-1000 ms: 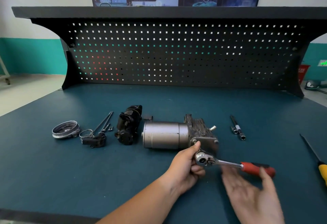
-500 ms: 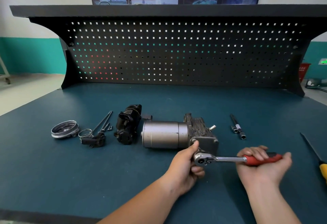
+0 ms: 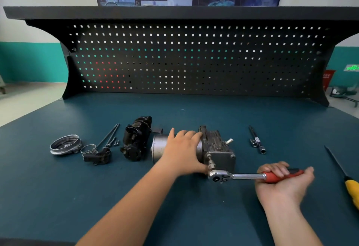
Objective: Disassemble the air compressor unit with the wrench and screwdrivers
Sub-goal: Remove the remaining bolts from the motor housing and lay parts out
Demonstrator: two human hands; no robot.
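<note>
Red-handled ratchet wrench (image 3: 246, 176) in right hand (image 3: 285, 184), left hand (image 3: 182, 148) on compressor (image 3: 219, 147)

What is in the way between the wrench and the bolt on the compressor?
Nothing visible. The socket of the wrench sits on the bolt at the front corner of the compressor; the right hand grips the red handle.

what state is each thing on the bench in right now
compressor unit, on its side, held down
ratchet wrench, socket on a front bolt
left hand, laid over the compressor's cylinder
right hand, gripping the wrench's red handle
yellow screwdriver, lying unused at right
ring cap, removed, lying at left
</note>
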